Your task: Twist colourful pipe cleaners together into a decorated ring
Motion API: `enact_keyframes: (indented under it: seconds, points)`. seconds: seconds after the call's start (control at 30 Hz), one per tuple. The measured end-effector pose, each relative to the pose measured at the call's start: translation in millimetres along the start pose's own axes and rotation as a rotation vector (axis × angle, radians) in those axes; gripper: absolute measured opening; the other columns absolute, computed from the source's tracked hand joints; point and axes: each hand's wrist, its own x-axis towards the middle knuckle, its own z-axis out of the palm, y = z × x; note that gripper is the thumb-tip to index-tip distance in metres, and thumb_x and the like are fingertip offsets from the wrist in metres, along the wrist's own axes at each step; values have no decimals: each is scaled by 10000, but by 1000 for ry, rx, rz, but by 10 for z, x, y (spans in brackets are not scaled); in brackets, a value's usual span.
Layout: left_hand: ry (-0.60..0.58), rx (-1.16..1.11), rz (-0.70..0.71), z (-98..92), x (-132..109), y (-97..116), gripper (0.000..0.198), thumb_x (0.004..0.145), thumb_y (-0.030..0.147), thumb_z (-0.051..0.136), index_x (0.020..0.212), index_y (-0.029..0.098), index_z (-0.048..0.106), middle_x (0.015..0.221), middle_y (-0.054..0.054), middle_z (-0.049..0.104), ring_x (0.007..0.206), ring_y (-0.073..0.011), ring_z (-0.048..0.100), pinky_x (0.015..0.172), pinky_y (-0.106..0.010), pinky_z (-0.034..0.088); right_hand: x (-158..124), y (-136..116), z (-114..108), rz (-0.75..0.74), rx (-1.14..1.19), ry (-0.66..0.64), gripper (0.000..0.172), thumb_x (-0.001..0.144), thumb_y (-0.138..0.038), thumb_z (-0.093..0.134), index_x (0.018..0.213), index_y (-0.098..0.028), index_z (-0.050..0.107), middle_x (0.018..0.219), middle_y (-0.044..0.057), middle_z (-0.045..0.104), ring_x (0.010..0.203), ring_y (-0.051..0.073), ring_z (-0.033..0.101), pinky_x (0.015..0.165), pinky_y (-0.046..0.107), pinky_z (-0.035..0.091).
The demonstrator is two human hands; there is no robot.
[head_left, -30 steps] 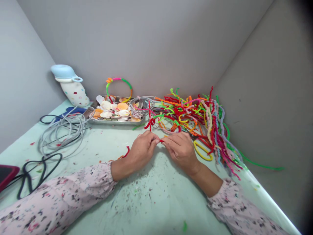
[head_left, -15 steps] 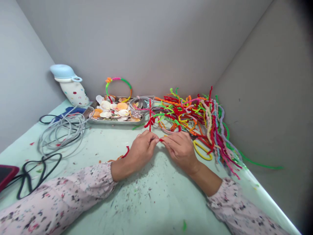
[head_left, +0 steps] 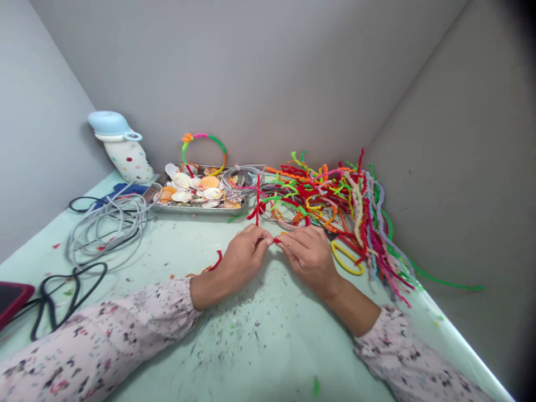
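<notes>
A red pipe cleaner (head_left: 277,240) shows in the small gap between my two hands, above the middle of the table. My left hand (head_left: 248,251) pinches it from one side with thumb and fingertips. From the other side, the fingers of my right hand (head_left: 309,257) close on it too. A red upright strand (head_left: 258,192) rises just behind my left fingers; whether it joins the held piece, I cannot tell. Partly hidden by my left wrist lies another red and orange pipe cleaner (head_left: 216,261).
Beyond my hands, a metal tray (head_left: 196,210) holds seashells and a colourful pipe-cleaner ring (head_left: 217,140). A tangled pipe-cleaner pile (head_left: 330,192) fills the back right, with a yellow loop (head_left: 347,267) before it. Left are grey cable (head_left: 104,223), black cord (head_left: 75,296) and a bottle (head_left: 125,151).
Both hands keep almost the same place and the same pinch on the red pipe cleaner. The red upright strand has dipped slightly; the view has shifted a touch.
</notes>
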Motion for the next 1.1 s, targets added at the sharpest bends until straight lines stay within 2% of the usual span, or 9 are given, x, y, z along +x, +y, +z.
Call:
enact_keyframes:
  seconds: [0.17,0.27,0.37,0.53,0.7,0.87,0.97,1.1]
  points:
    - [59,-77,-7,-6,-5,6,137,877,241,483,933,189,597,882,-30,597,819,-160,542,747,-288,418,-6,10,9,39,-7,-1,131,876,-192,553,965,-200,650,866,31,695,897,181,576,825,344,374]
    - [149,-186,-113,-8,2,-6,213,868,257,493,1063,180,532,919,-33,589,810,-150,543,728,-272,430,-15,24,8,98,-9,20,140,882,-209,551,974,-194,655,895,41,696,873,181,577,806,346,371]
    - [203,-323,-216,-1,25,-50,236,877,313,483,1068,178,512,879,-19,581,783,-140,543,696,-249,431,-19,32,4,134,8,61,136,875,-214,564,970,-190,658,903,40,699,832,178,576,793,346,374]
    - [81,-548,-332,17,87,-118,284,858,413,491,930,165,608,672,-2,601,651,-138,548,609,-239,406,-7,9,-19,81,60,63,133,868,-197,569,965,-200,660,856,33,694,892,190,593,799,345,382]
    - [33,-764,-353,20,117,-88,110,756,240,581,792,142,613,646,8,608,591,-105,540,616,-225,406,-15,14,-14,101,59,69,131,867,-206,572,965,-206,659,866,37,696,870,193,596,801,355,388]
    - [26,-901,-333,27,97,-61,86,750,219,586,707,148,560,664,4,611,605,-100,542,642,-230,421,-34,34,3,155,54,92,148,870,-206,570,989,-203,658,910,42,702,844,186,589,796,356,387]
    - [11,-917,-300,17,77,-36,57,744,195,588,719,150,564,673,6,604,627,-102,542,653,-232,424,-29,38,1,191,44,98,175,877,-212,560,1022,-207,659,917,44,702,827,186,580,787,355,384]
    - [29,-812,-243,-8,54,1,66,746,209,614,768,158,577,670,22,570,647,-104,536,641,-227,421,-24,47,3,237,38,99,181,884,-224,553,1028,-211,662,864,35,692,791,185,562,762,352,378]
